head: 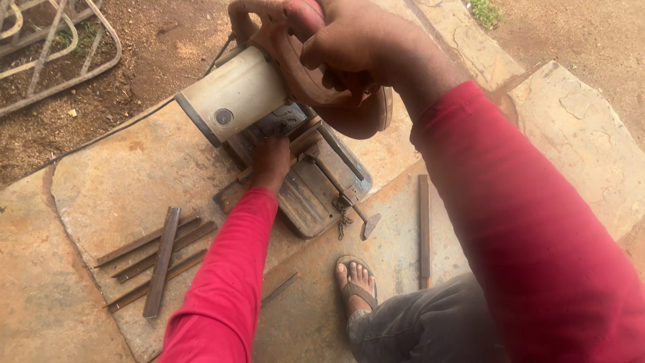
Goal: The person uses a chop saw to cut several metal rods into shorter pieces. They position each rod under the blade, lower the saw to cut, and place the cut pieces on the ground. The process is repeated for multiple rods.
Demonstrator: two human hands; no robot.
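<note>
Right hand (349, 50) clamps the chop saw (269, 94) handle at 12 o'clock; left hand (270, 161) presses a metal bar (235, 191) onto its base, steadying it.

Outdoor metalworking yard: chop saw (282, 101), cut steel bars (158, 259), dirt ground (168, 40).

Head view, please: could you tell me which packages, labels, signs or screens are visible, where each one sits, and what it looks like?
No packages, signs or screens are in view.
Round badge: on the end face of the cut-off saw's cream motor housing, upper middle; small dark disc with a paler ring, too small to make out further.
</note>
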